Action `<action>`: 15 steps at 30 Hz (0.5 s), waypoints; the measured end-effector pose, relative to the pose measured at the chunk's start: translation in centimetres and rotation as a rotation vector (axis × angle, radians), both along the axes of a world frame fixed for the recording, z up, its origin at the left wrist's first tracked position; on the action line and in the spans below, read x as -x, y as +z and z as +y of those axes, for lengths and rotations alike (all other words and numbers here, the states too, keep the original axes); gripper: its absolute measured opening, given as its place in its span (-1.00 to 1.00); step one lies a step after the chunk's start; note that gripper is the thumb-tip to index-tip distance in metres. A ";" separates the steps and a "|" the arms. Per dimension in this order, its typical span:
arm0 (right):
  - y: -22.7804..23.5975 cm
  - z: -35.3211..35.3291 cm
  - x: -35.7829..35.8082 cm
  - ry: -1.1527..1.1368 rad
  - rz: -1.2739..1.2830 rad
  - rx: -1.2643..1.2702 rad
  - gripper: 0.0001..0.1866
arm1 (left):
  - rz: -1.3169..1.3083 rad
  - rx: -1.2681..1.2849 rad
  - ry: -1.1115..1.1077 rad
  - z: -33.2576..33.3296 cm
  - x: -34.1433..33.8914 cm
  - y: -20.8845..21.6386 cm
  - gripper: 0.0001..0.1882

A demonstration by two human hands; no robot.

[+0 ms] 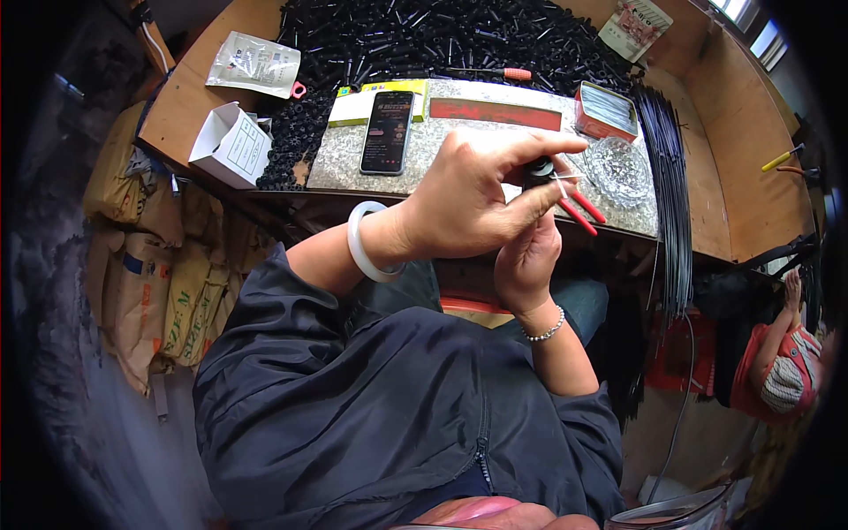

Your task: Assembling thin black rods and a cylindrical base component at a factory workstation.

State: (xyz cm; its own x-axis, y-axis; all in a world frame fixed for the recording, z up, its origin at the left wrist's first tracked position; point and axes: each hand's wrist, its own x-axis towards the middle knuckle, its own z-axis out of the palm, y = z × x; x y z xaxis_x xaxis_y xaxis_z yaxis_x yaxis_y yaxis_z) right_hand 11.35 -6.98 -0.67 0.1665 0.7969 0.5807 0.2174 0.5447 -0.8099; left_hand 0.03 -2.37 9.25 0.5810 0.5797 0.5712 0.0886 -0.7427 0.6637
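My left hand (473,190), a white bangle at its wrist, is closed over the near edge of the bench. Between its thumb and fingers sits a small round black part (536,170). Thin pale strands (563,181) stick out by the thumb tip. Just below and behind, my right hand (530,263) has its fingers bent up against the left hand; their tips are hidden, so what they grip cannot be made out. Beside the hands, red-handled pliers (580,215) show only their two grips; their jaws are out of sight.
Behind lies a big heap of black parts (380,40), with an orange-handled screwdriver (503,74). A phone (387,132), a glass dish (621,172), a red tin of thin pins (606,110) and an opened white box (231,146) surround my hands. Dark rods (669,185) overhang the right edge.
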 end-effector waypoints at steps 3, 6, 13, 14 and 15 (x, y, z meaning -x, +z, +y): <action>-1.0 0.1 0.1 -0.082 -0.161 0.001 -0.68 | -0.037 -0.089 0.104 -0.3 -0.4 -1.3 -0.50; -2.1 0.4 0.1 -0.108 -0.230 -0.055 -0.66 | -0.235 0.062 0.098 -0.6 -1.1 -3.3 -0.43; -3.9 -0.9 -1.6 0.148 -0.271 0.025 -0.78 | -0.101 0.541 -0.181 -0.2 -1.2 -6.6 -0.67; -3.3 -1.1 -1.9 0.226 -0.198 0.071 -0.78 | -0.078 0.546 -0.107 -0.4 -1.3 -6.9 -0.67; -3.3 -1.4 -3.8 0.298 -0.365 0.276 -0.69 | -0.144 0.590 -0.095 -0.6 -1.3 -7.1 -0.69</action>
State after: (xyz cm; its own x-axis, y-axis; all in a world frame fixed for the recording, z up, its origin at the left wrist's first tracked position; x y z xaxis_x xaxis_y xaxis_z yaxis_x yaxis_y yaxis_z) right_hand 15.11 -8.36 -4.02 -0.2631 0.9098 0.3211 0.3802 0.4037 -0.8322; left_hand 1.37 -2.98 2.11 0.5865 0.7717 0.2459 -0.0806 -0.2465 0.9658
